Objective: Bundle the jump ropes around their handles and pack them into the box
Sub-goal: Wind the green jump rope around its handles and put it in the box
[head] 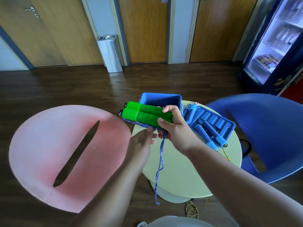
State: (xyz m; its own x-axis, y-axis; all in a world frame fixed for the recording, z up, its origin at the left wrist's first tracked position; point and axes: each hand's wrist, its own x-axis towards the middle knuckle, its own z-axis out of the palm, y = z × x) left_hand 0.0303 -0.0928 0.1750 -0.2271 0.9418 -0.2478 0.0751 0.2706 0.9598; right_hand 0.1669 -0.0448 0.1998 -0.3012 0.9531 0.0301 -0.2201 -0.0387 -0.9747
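A: Setting?
B: Pale round table (180, 169), wood floor (82, 89), pink chair (49, 145), blue chair (265, 128).
A: Containers?
B: Blue box (161, 95) (interior hidden); lid (223, 123) holds blue-handled rope (203, 131). Right hand (173, 128) grips green handles (147, 114) above box; left hand (141, 143), fingers straight, at the cord (161, 161).

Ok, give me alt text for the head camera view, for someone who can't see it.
A person's right hand grips a pair of green foam jump-rope handles above a round pale yellow table, with blue braided rope dangling below. The blurred left hand reaches toward the rope; an open blue plastic box stands behind.
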